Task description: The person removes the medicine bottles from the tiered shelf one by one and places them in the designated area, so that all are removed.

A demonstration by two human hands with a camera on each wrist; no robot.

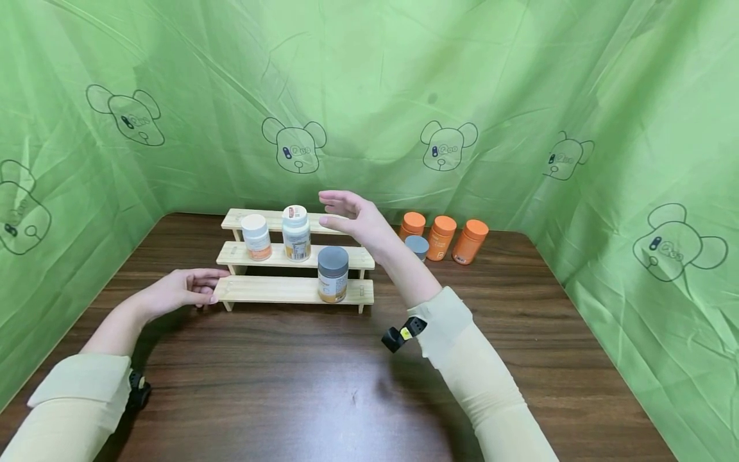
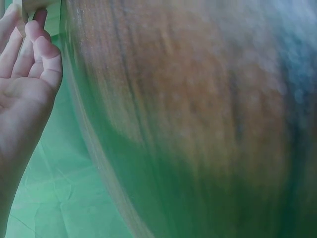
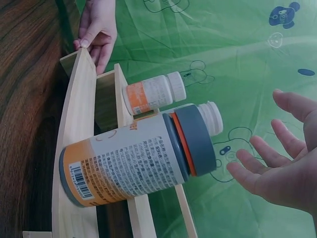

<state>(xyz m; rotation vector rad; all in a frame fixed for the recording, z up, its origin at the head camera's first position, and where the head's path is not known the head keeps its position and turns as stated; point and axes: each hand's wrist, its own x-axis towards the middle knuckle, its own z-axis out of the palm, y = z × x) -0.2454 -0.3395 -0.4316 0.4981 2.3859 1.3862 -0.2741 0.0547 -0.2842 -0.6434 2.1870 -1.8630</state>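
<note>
A three-tier wooden display rack [image 1: 271,290] stands on the table. My left hand [image 1: 176,294] grips the left end of its lowest tier; in the right wrist view its thumb [image 3: 92,37] lies on the board's edge. My right hand [image 1: 360,221], fingers spread and holding nothing, is over the right end of the top tier. On the lowest tier, toward the right, stands a grey-capped supplement jar [image 1: 333,276]. The middle tier carries a white-capped bottle with an orange label band [image 1: 256,237] and a taller white-capped bottle [image 1: 296,234].
Right of the rack stand three orange bottles, the nearest to the right edge being an orange bottle [image 1: 470,242]. A grey-capped jar [image 1: 417,245] is partly hidden behind my right forearm. Green cloth [image 1: 369,77] hangs around the dark wooden table [image 1: 323,385].
</note>
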